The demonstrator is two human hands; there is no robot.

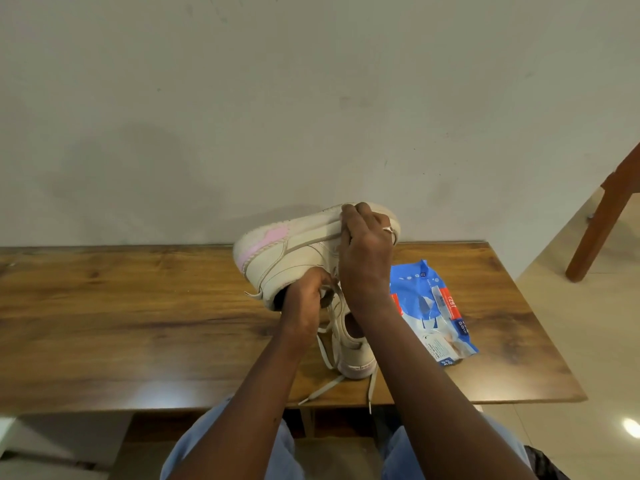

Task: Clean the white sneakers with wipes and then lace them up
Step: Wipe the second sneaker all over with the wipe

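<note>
A white sneaker [277,251] with a pink patch at the heel is held up on its side above the wooden table [138,306], sole toward the wall. My left hand [303,299] grips it at the collar opening, fingers inside. My right hand [365,251] presses on the sole edge near the toe with curled fingers; any wipe under it is hidden. The second white sneaker [349,351] stands on the table beneath my arms, its loose laces [322,389] trailing over the front edge. A blue wipes pack [433,313] lies to the right.
The table stands against a plain wall. A brown wooden chair leg [602,220] stands on the tiled floor at the right. My knees in light blue trousers [242,445] are below the table's front edge.
</note>
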